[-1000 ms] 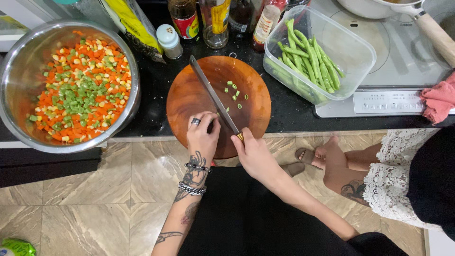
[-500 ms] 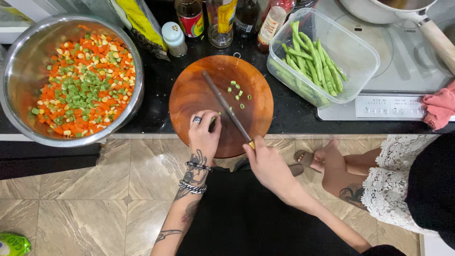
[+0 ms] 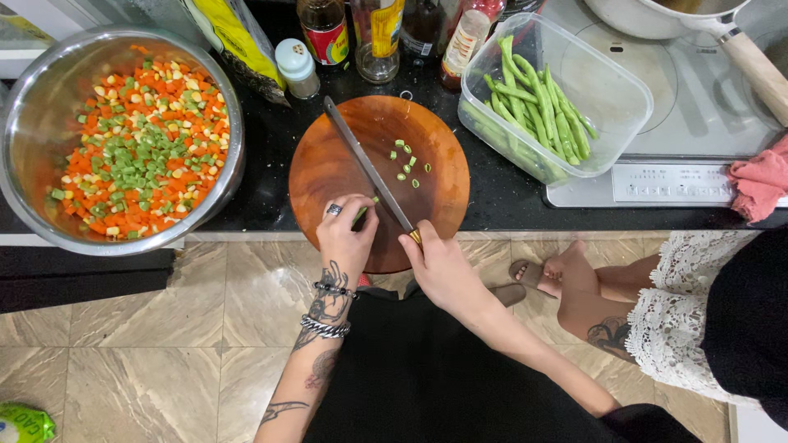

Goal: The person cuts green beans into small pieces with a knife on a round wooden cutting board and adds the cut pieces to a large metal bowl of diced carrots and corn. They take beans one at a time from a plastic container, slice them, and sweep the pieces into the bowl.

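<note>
A round wooden cutting board [image 3: 328, 176] lies on the black counter. My left hand [image 3: 346, 239] presses a short piece of green bean [image 3: 362, 215] onto the board's near side. My right hand [image 3: 435, 262] grips the handle of a long knife [image 3: 365, 164], whose blade slants across the board beside the left fingers. Several cut green bean bits [image 3: 408, 162] lie to the right of the blade.
A steel bowl [image 3: 41, 123] of diced carrot, corn and beans sits at left. A clear plastic tub [image 3: 611, 98] of whole green beans stands right of the board. Bottles and a shaker line the back. Another person's legs [image 3: 591, 295] stand at right by an induction hob [image 3: 681, 172].
The knife blade has shifted slightly left along the board, closer to my left fingers. The left hand stays on the bean piece.
</note>
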Motion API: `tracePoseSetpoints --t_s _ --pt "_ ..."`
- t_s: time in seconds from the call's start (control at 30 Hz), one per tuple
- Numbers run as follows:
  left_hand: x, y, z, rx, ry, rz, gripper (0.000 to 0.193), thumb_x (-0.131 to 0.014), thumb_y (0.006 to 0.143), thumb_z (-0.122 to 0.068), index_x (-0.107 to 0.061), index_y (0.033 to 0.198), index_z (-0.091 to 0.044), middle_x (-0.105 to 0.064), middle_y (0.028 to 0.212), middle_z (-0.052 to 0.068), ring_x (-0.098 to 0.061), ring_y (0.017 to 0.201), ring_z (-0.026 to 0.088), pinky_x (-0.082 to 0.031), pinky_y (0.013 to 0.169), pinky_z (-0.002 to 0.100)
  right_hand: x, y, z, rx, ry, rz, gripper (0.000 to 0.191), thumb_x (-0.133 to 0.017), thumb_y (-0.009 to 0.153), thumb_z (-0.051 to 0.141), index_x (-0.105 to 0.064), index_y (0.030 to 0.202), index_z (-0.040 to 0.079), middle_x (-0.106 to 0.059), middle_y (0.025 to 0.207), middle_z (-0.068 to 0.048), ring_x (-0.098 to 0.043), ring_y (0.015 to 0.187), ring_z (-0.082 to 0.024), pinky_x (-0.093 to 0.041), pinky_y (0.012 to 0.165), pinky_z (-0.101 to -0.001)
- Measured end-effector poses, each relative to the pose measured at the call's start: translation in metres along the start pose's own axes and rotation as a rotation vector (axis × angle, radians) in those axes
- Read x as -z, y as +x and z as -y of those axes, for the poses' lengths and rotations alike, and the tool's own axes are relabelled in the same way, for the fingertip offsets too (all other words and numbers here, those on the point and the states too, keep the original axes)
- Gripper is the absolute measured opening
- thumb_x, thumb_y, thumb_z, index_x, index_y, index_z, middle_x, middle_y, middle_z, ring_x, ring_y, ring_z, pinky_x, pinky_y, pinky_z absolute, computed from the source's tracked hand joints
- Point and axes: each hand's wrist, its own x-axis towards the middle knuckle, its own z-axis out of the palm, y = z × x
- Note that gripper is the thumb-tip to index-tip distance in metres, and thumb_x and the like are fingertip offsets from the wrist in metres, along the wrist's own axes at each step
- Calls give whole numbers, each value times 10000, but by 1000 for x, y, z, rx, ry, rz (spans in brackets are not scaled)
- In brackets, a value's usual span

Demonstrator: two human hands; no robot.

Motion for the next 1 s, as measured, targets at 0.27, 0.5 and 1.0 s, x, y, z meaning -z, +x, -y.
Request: tracePoseSetpoints --t_s 0.27,0.5,1.0 --pt "-2 -1 2 17 0 -14 153 -754 816 22 -709 943 -50 -725 993 97 -700 965 298 -562 844 375 -7 -9 -3 5 -199 21 308 -591 1024 315 -537 1034 12 -663 651 -269 -664 654 -507 -520 557 -593" --pt "-2 0 0 3 -12 -8 159 -755 816 25 -727 951 -55 -715 988 89 -679 956 304 -549 843 382 11 -18 -12 -18 -124 28 310 -585 1020 300 -511 1019 -1 -661 656 -269 -669 670 -502 -507 551 -588" --pt "-3 -2 6 -11 -1 -30 144 -749 811 16 -686 924 -48 -722 964 93 -694 959 308 -558 851 389 -3 3 3 26 29 35 316 -587 1027 300 -536 1016 -12 -668 710 -280 -672 727 -501 -500 578 -573"
